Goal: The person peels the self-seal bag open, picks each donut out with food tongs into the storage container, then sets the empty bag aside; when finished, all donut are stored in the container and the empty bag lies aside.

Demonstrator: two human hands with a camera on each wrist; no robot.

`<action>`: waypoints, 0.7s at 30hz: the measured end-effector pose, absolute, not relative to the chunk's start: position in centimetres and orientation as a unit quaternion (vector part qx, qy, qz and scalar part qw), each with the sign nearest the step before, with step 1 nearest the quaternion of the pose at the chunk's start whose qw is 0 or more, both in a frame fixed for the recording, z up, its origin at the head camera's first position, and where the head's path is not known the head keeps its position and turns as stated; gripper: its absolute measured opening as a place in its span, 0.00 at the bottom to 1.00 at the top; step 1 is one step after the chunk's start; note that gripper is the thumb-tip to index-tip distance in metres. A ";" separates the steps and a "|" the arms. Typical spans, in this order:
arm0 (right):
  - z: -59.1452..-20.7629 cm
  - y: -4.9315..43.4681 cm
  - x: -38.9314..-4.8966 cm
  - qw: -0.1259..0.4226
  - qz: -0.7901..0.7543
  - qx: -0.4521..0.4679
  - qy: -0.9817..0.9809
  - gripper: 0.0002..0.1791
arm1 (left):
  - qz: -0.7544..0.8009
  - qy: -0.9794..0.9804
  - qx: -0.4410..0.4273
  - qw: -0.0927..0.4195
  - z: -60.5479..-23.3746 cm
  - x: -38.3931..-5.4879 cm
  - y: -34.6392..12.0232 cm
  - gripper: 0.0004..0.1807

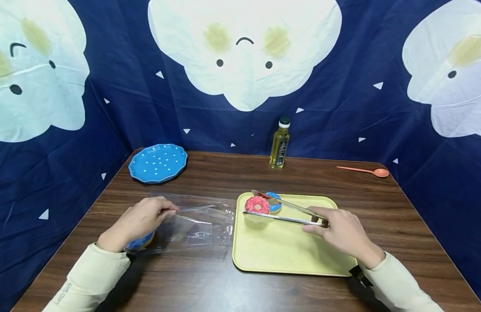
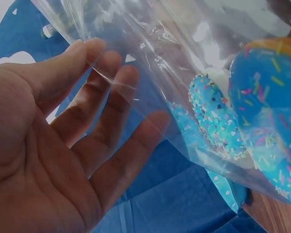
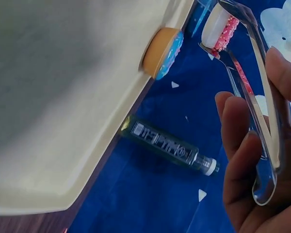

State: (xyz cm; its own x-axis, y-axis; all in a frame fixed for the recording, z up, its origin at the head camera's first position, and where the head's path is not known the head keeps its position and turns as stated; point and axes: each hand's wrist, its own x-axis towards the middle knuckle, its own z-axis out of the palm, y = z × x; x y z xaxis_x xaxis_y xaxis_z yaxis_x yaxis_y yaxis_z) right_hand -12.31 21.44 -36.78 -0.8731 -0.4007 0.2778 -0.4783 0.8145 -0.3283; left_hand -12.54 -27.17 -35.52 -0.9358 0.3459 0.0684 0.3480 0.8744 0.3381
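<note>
My left hand [image 1: 146, 218] pinches the edge of a clear plastic bag [image 1: 197, 229] between thumb and index finger, the other fingers spread behind the film. Blue toy donuts with sprinkles [image 2: 269, 111] show through the bag in the left wrist view; the head view has one partly hidden under the left wrist. My right hand [image 1: 339, 227] grips metal tongs [image 1: 287, 219]. Between the tips of the tongs is a pink-topped donut [image 1: 257, 204], raised over the yellow tray [image 1: 279, 255]. A blue-topped donut [image 3: 164, 53] lies on the tray near its far edge, partly covered by the tongs.
At the back left stands a blue polka-dot plate [image 1: 158, 164]. An oil bottle [image 1: 280, 145] stands upright behind the tray. An orange spoon [image 1: 365, 170] lies at the back right. Blue cloth walls border the wooden table [image 1: 209, 286].
</note>
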 end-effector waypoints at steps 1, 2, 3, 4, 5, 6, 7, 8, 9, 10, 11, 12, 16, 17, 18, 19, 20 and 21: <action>-36.8 21.7 -12.2 0.099 0.197 0.228 -0.949 0.21 | -0.175 -0.968 -0.179 0.003 -35.5 -12.5 -27.2 0.06; -36.7 21.9 -12.0 0.100 0.195 0.224 -0.949 0.21 | -0.175 -0.968 -0.178 0.002 -35.6 -12.5 -27.2 0.06; -36.7 22.1 -11.9 0.102 0.193 0.220 -0.951 0.22 | -0.175 -0.968 -0.178 0.002 -35.6 -12.5 -27.2 0.06; -36.7 22.4 -11.8 0.105 0.191 0.215 -0.952 0.23 | -0.175 -0.968 -0.179 0.002 -35.6 -12.5 -27.2 0.06; -36.7 22.6 -11.7 0.108 0.189 0.210 -0.953 0.24 | -0.175 -0.968 -0.179 0.002 -35.6 -12.5 -27.2 0.06; -36.6 22.9 -11.6 0.112 0.186 0.206 -0.954 0.25 | -0.174 -0.968 -0.180 0.002 -35.7 -12.5 -27.2 0.07; -36.6 23.2 -11.5 0.116 0.185 0.202 -0.955 0.27 | -0.174 -0.968 -0.180 0.002 -35.7 -12.6 -27.3 0.07; -36.6 23.4 -11.4 0.117 0.184 0.198 -0.956 0.28 | -0.174 -0.968 -0.181 0.002 -35.7 -12.6 -27.3 0.06; -36.5 23.7 -11.3 0.120 0.184 0.194 -0.956 0.28 | -0.174 -0.968 -0.181 0.002 -35.8 -12.6 -27.3 0.06; -36.5 23.9 -11.2 0.120 0.184 0.191 -0.957 0.29 | -0.174 -0.968 -0.181 0.002 -35.8 -12.6 -27.3 0.06; -36.4 24.2 -11.1 0.119 0.185 0.186 -0.958 0.29 | -0.173 -0.968 -0.181 0.002 -35.8 -12.6 -27.3 0.06; -36.3 24.5 -11.1 0.118 0.185 0.182 -0.958 0.29 | -0.173 -0.968 -0.181 0.002 -35.8 -12.6 -27.3 0.06; -36.0 25.5 -10.9 0.110 0.179 0.161 -0.964 0.30 | -0.173 -0.968 -0.182 0.003 -35.7 -12.6 -27.3 0.06; -35.9 25.7 -10.8 0.109 0.177 0.156 -0.966 0.31 | -0.172 -0.968 -0.182 0.003 -35.7 -12.6 -27.3 0.06; -35.9 26.0 -10.8 0.108 0.175 0.151 -0.967 0.31 | -0.172 -0.968 -0.182 0.003 -35.7 -12.6 -27.3 0.06; -35.9 26.3 -10.7 0.106 0.174 0.146 -0.968 0.32 | -0.172 -0.968 -0.182 0.003 -35.7 -12.6 -27.3 0.06; -35.9 26.5 -10.6 0.106 0.173 0.142 -0.969 0.32 | -0.172 -0.968 -0.182 0.003 -35.7 -12.6 -27.3 0.06; -36.0 26.8 -10.5 0.107 0.174 0.138 -0.969 0.32 | -0.172 -0.968 -0.182 0.002 -35.7 -12.6 -27.3 0.07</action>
